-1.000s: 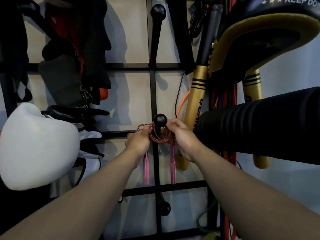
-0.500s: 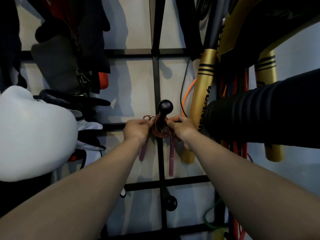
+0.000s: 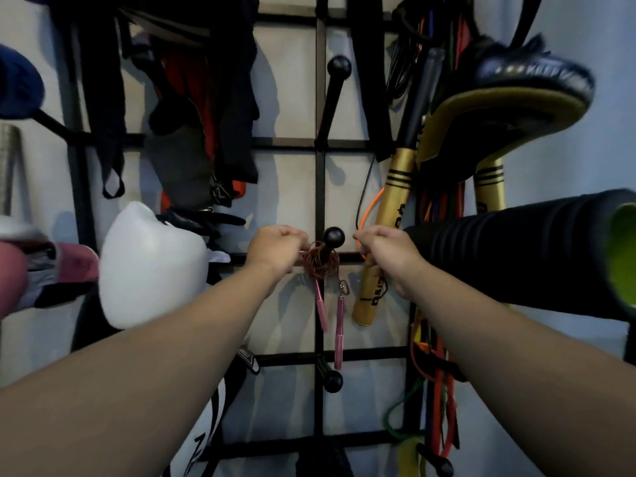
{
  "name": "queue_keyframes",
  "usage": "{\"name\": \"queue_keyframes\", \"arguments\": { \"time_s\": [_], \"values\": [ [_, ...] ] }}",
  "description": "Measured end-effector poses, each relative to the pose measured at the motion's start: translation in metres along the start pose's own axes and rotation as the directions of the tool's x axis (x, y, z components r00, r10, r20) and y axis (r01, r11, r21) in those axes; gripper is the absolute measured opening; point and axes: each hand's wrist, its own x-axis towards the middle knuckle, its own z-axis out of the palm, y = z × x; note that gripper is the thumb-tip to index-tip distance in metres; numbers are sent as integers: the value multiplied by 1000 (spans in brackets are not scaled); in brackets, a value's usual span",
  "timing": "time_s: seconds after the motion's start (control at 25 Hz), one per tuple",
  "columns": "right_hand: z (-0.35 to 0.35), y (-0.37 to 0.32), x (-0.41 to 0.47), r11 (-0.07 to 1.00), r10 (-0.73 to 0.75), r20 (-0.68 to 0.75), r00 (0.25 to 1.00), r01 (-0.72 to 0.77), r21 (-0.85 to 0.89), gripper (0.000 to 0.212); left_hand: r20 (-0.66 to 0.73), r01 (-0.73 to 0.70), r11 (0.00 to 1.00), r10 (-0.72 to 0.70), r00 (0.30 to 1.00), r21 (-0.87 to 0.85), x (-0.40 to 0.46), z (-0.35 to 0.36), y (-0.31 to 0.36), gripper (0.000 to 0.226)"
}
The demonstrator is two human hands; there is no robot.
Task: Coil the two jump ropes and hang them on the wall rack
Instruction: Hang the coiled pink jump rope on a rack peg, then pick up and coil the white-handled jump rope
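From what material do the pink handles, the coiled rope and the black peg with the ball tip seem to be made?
Pink handles: probably anodised metal, slim and straight with a dull sheen, though plastic is possible. Coiled rope: looks like thin coated wire cable, reddish-brown, keeping stiff springy loops. Black peg: likely painted metal or hard plastic, a smooth matte ball like the rack bars.

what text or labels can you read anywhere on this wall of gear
"KEEP": white capitals on the black and gold pad, blurred; the letters after it cannot be read.
Black vertical lettering on the gold stick: too blurred to read.
Black mark on the white glove at the bottom: cut off, not readable.
Nothing printed shows on the pink jump rope handles.
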Motion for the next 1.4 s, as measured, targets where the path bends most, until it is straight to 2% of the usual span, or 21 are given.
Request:
{"name": "queue_keyframes", "arguments": {
  "time_s": [0.08,0.24,0.44,0.56,0.68,0.8,0.96,1.12,1.4],
  "values": [
    [-18,-29,-33,998,-35,7,999,35,-45,14,3,-33,999,33,999,37,-31,-14,27,17],
    [-56,-92,-121,969,-132,51,990,140,-204,24,67,-107,990,101,993,93,-111,-39,79,15],
    [-98,-152,-233,904,-205,102,973,228,-362,16,157,-232,951,202,967,204,-212,-63,138,15],
    [-127,-172,-296,841,-252,133,959,285,-460,14,311,-446,813,343,886,373,-265,-72,163,11],
    [-156,-184,-343,785,-246,155,957,290,-547,15,438,-560,722,385,812,405,-304,-74,184,18],
    [-186,-184,-379,700,-240,167,956,289,-653,18,502,-649,636,435,748,417,-333,-63,194,18],
    [-226,-147,-417,649,-179,152,972,233,-724,19,619,-721,589,424,661,366,-360,-15,178,18],
    [-265,-71,-444,576,-59,139,988,148,-804,21,731,-730,622,352,585,285,-395,53,130,18],
    [-327,111,-491,495,210,163,964,39,-868,16,925,-694,688,88,370,212,-468,180,-1,23]
  ]
}}
